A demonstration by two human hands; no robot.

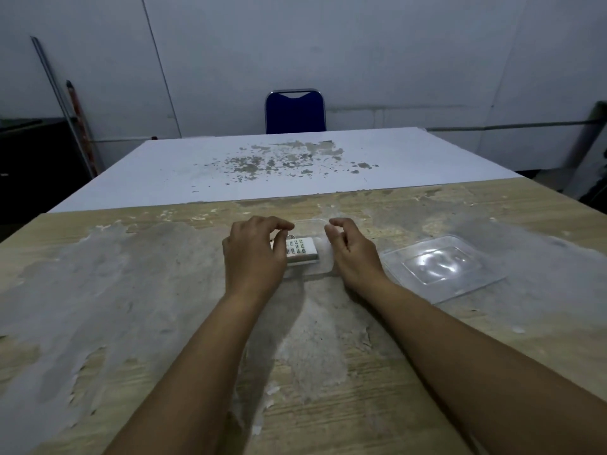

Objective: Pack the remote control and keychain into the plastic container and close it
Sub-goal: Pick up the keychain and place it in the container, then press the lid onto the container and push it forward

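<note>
A small white remote control (302, 249) with rows of dark buttons lies inside a clear plastic container (312, 224) at the middle of the wooden table. My left hand (254, 254) covers the remote's left end, its thumb and fingers curled over something small and metallic there, probably the keychain, mostly hidden. My right hand (349, 249) hovers at the container's right side, fingers curled and holding nothing. The clear lid (443, 267) lies flat on the table to the right of my right hand.
The worn wooden table (164, 307) has patchy white paint. A white board (279, 165) covers its far half. A blue chair (295, 111) stands behind it against the wall. Poles (65, 110) lean at the far left.
</note>
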